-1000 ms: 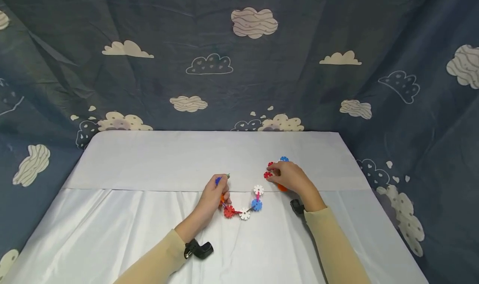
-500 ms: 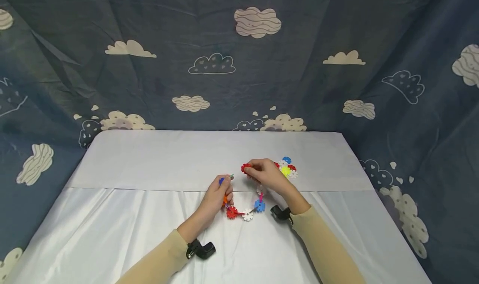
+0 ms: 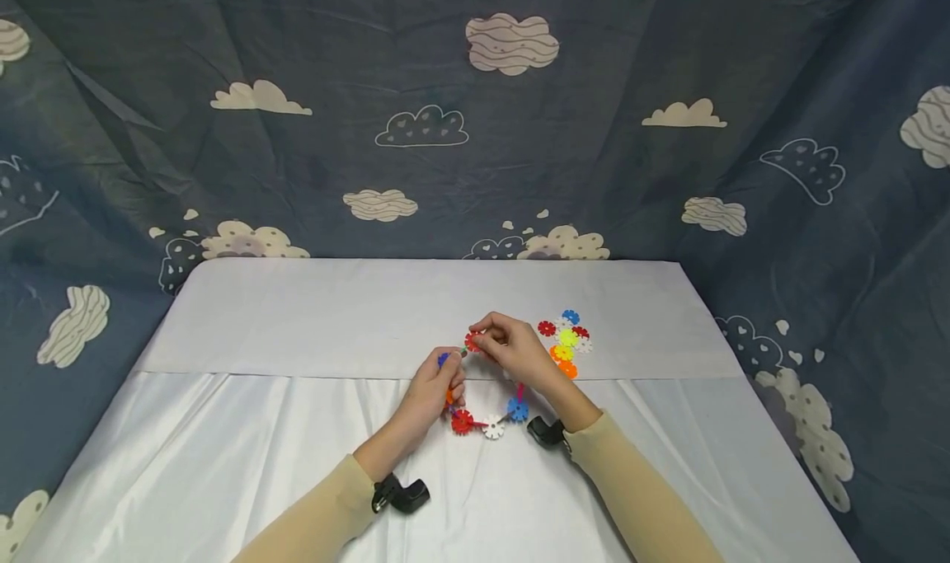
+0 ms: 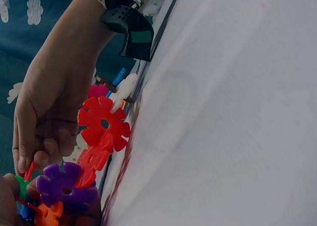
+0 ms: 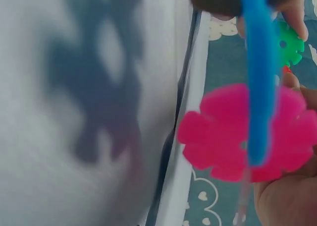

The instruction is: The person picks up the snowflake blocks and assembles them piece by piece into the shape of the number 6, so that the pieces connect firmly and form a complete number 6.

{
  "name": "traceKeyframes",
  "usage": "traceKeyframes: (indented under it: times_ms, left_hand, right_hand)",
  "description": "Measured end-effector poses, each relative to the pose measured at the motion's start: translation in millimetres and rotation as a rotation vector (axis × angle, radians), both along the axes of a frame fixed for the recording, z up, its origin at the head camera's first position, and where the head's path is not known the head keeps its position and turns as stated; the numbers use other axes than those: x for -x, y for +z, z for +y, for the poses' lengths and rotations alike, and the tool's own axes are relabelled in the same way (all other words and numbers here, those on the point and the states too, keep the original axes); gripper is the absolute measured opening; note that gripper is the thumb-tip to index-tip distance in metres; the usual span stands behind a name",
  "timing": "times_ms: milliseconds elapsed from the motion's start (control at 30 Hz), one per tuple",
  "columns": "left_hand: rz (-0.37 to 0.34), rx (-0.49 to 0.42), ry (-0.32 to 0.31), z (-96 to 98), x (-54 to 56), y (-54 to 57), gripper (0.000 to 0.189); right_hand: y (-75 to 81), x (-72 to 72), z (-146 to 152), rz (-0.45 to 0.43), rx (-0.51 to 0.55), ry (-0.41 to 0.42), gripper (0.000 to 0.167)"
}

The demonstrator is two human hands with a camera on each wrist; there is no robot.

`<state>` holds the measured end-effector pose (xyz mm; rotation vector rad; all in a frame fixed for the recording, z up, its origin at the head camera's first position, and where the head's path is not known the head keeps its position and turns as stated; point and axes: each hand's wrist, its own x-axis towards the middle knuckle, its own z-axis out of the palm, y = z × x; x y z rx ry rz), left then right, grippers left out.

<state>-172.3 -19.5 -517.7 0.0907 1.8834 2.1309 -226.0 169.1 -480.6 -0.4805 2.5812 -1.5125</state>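
Note:
My left hand (image 3: 429,386) holds one end of a chain of interlocked snowflake discs, which hangs in a curve. In the head view the chain shows a red disc (image 3: 462,421), a white disc (image 3: 493,428) and a blue disc (image 3: 517,410). A purple disc (image 4: 59,186) shows in the left wrist view, near the left fingers. My right hand (image 3: 512,349) pinches a loose red disc (image 3: 471,342) right beside the chain's green end disc (image 5: 291,46). Whether the two interlock cannot be told. A pink disc (image 5: 218,132) hangs close before the right wrist camera.
Several loose discs lie on the white tabletop (image 3: 334,316) right of the hands, among them a blue one (image 3: 570,316), a red one (image 3: 546,328) and an orange one (image 3: 568,370). A dark cloud-patterned curtain (image 3: 312,167) hangs behind the table.
My right hand has moved left from the loose discs, carrying a red disc to the chain's end. The left hand keeps its hold on the chain, nearly still.

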Motion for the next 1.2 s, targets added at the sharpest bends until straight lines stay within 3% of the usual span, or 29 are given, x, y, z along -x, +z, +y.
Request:
traceKeyframes:
  times_ms: [333, 567, 633, 933, 1200]
  left_hand:
    - [0.002, 0.006, -0.006, -0.1, -0.9, 1.0, 0.035]
    - [-0.013, -0.013, -0.008, -0.8, -0.1, 1.3, 0.034]
    - [-0.016, -0.021, -0.012, -0.7, 0.0, 1.2, 0.036]
    - [-0.013, -0.017, -0.022, -1.3, 0.1, 0.6, 0.031]
    - [-0.018, -0.017, -0.019, -1.4, 0.5, 0.6, 0.033]
  right_hand:
    - [-4.0, -0.9, -2.2, 0.008, 0.019, -0.013, 0.014]
    - [-3.0, -1.0, -0.5, -0.238, 0.199, -0.029, 0.022]
    - [-2.7, -1.0, -0.5, -0.274, 0.242, -0.051, 0.022]
    - [-0.2, -5.1, -3.4, -0.218, 0.173, -0.065, 0.017]
    - [1.1, -6.8, -4.1, -0.079, 0.083, -0.03, 0.015]
